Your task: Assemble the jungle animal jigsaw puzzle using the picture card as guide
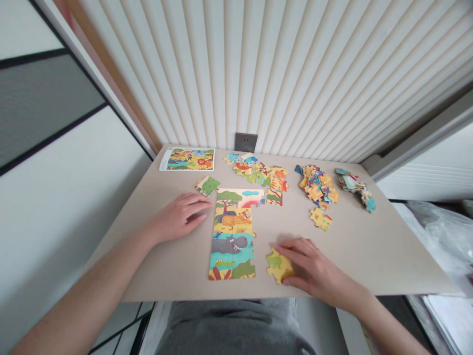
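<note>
A partly joined jigsaw puzzle (pixel 232 241) lies flat in front of me, showing a leopard, a hippo and a crocodile. To its left my left hand (pixel 185 217) rests on the table, fingers stretched out and holding nothing. Just beyond those fingertips is a green puzzle piece (pixel 209 185). My right hand (pixel 308 266) has thumb and fingers on the edges of a yellow puzzle piece (pixel 280 266) with a green patch. That piece is right of the puzzle's lower part, apart from it. Whether it touches the table I cannot tell.
A printed picture sheet (pixel 191 159) lies at the back left. Loose pieces (pixel 260 173) spread behind the puzzle. To the right are a heap of pieces (pixel 318 185), a second pile (pixel 354 185) and a yellow piece (pixel 320 219). A ribbed wall with a socket (pixel 246 142) borders the table (pixel 166 276).
</note>
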Demonstrator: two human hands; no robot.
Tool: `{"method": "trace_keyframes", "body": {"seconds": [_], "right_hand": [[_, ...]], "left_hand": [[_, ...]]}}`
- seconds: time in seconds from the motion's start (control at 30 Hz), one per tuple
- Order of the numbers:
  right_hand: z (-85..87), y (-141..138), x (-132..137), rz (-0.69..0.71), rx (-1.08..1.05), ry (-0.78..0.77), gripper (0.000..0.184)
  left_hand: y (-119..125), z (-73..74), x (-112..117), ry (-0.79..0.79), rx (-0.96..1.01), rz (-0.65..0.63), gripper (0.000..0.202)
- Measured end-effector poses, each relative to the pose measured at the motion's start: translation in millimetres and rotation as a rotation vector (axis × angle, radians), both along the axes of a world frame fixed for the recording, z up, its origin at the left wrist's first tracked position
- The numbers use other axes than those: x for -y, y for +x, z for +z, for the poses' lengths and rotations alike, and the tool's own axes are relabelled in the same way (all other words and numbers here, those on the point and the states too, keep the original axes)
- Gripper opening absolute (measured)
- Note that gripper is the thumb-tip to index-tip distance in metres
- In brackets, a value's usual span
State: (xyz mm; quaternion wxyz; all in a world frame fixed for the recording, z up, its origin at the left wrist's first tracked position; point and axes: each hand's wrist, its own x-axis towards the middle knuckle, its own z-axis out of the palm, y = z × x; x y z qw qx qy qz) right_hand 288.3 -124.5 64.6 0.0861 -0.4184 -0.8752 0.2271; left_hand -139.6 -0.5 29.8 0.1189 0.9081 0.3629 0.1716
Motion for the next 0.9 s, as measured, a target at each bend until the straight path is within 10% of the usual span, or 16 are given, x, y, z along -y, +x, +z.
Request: {"method": "trace_keyframes", "body": {"seconds": [0.27,0.9], "right_hand": [[-16.8,-25,9,-0.092,-0.072,0.202,0.077],[0.6,-45,-1,-0.071,0.027,0.133,0.072]], "left_hand": [[4,5.8,5,-0.027,0.011,-0.029,0.039],[8,6.8,6,-0.057,0.000,-0.074,0.052]]}}
